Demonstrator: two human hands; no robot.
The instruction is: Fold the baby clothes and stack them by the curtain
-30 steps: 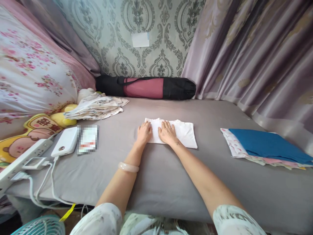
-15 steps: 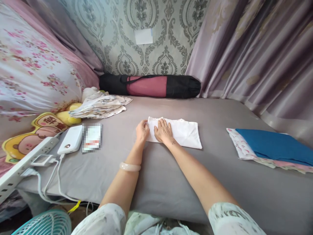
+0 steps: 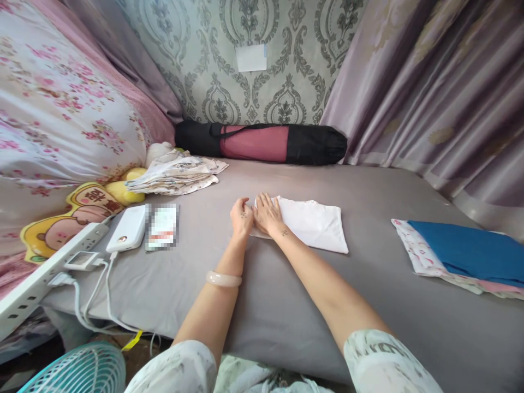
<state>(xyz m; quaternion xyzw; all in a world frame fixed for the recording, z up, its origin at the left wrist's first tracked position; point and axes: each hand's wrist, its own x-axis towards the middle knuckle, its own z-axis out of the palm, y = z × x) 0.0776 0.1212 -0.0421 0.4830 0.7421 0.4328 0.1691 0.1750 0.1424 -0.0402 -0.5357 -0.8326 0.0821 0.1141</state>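
A folded white cloth (image 3: 313, 222) lies flat on the grey-covered bed, its long side running left to right. My right hand (image 3: 268, 214) rests palm down on its left part, fingers stretched out. Right beside it, my left hand (image 3: 242, 217) is closed at the cloth's left end, the fingers curled and the thumb upward. The hands nearly touch, and they hide the cloth's left edge. A pale bangle (image 3: 223, 279) circles my left forearm.
To the right lies a stack of folded fabric with a blue piece (image 3: 470, 251) on top. At left are a pile of patterned cloths (image 3: 176, 174), a white power bank (image 3: 127, 229) and a power strip (image 3: 53, 262). A black-and-red long bag (image 3: 254, 143) lies along the wall.
My right hand has slid left across the white cloth, closer to my left hand. The whole view has shifted slightly. My left hand stays at the cloth's left end.
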